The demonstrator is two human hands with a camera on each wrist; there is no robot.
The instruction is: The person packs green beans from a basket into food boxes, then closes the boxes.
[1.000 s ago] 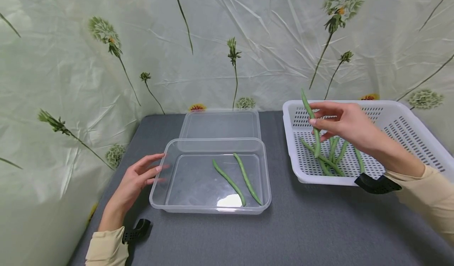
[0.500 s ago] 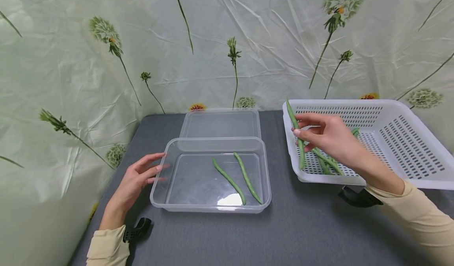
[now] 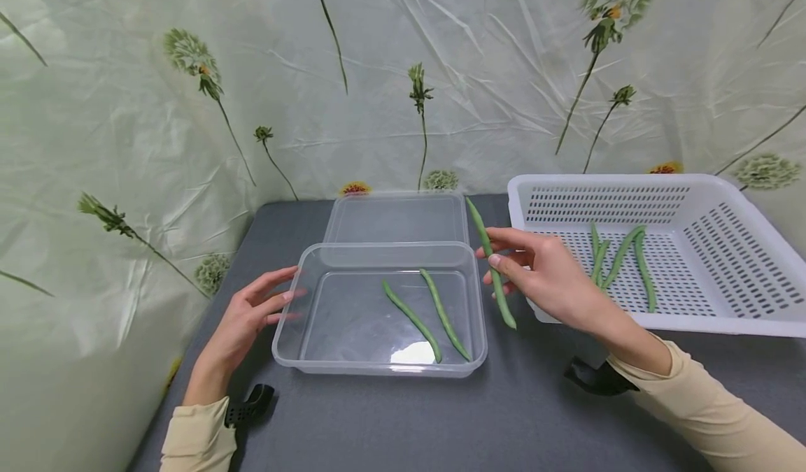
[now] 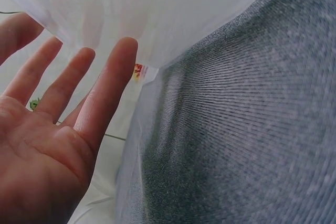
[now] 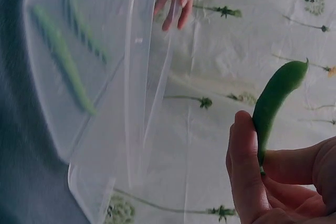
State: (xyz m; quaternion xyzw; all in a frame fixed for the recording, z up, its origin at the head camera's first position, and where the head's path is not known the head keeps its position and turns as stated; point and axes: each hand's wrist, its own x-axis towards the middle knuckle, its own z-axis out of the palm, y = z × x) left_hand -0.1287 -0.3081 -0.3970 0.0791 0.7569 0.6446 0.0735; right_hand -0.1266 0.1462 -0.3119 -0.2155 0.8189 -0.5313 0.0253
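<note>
Green bean [image 3: 486, 246] in right fingers [image 3: 513, 237], long axis slanting away leftward

- No text, label, brand, number or sign can be read in any view.
- Clear container [image 3: 352, 369]: no legible marking.
- Clear lid [image 3: 398, 218], just behind the container: none legible.
- White basket [image 3: 699, 324], right of the container: none legible.
- Floral sheet [image 3: 352, 136], behind the container: flower prints, no legible lettering.
</note>
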